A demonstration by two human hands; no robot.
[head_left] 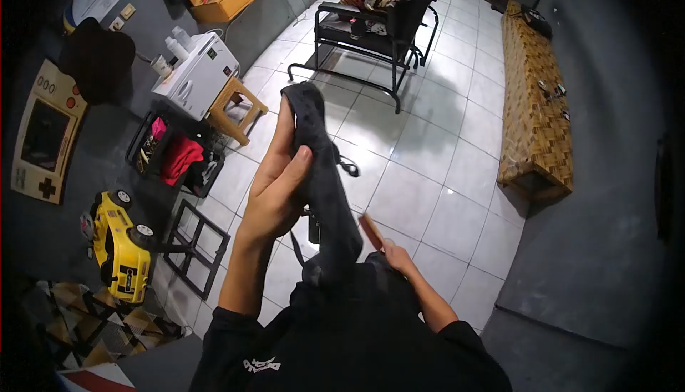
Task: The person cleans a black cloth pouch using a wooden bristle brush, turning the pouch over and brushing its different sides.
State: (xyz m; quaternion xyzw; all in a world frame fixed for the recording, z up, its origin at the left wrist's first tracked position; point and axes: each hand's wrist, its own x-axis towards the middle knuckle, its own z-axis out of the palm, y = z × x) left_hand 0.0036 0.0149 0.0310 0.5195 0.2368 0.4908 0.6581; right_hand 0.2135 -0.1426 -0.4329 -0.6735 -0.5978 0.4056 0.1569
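My left hand [277, 188] is raised in the middle of the view, closed around a long black fabric item [330, 206] that looks like a small bag or wide strap. Its upper end bends over my fingers, and its lower end hangs down in front of my black shirt. A small loop sticks out on its right side, and a thin strap dangles on the left. Lower and to the right, my right hand [398, 258] grips a narrow brown brush-like piece [371, 232], its kind unclear. It is apart from the black fabric.
Ahead stands a black metal chair [364, 31] piled with clothes. On the left are a white cabinet [200, 74], a wooden stool [237, 110], a black cart [153, 151], a yellow toy car [123, 245] and a black frame [196, 249]. A woven bench [536, 113] lines the right wall.
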